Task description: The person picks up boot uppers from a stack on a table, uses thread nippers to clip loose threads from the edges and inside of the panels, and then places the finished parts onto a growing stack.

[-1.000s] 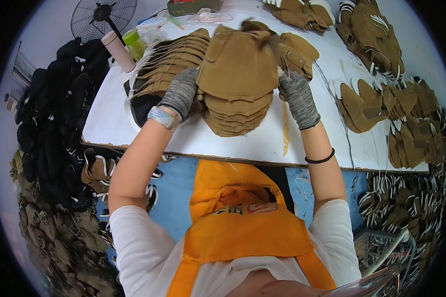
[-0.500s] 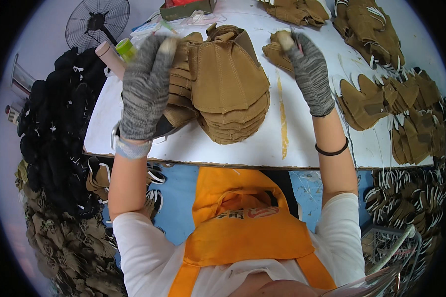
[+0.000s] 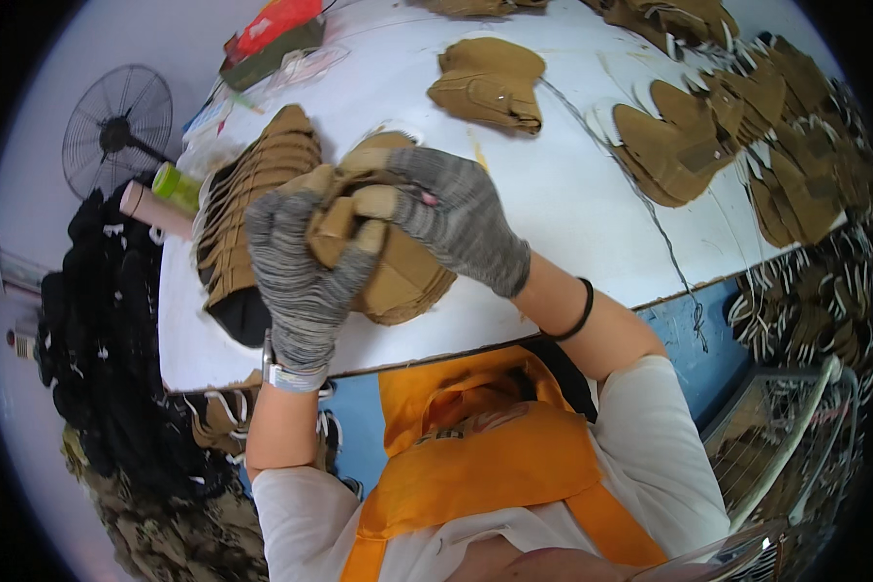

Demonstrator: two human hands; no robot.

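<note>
Both my hands wear grey knit gloves with pale fingertips and meet above a stack of brown shoe uppers [image 3: 419,276] near the table's front edge. Between the fingers is a brown shoe upper [image 3: 334,225], pinched from both sides and partly hidden by the gloves. My left hand [image 3: 301,276] is closed on its left edge, my right hand [image 3: 456,215] on its upper right part. Left of my hands, a leaning row of brown uppers [image 3: 262,184] with dark linings lies on the table. Beyond my right hand rests a small pile of folded brown uppers [image 3: 490,82].
More brown uppers with white edges [image 3: 674,145] lie at the right of the white table [image 3: 572,262]. A dark cord [image 3: 640,184] crosses there. At the left stand a green-lidded cup [image 3: 175,184], a pink bottle [image 3: 153,209] and a fan [image 3: 116,136]. A wire basket [image 3: 786,427] is at lower right.
My right hand has come left from the small brown piece to meet my left hand over the stack. Both now grip an upper. The view has turned, shifting the table.
</note>
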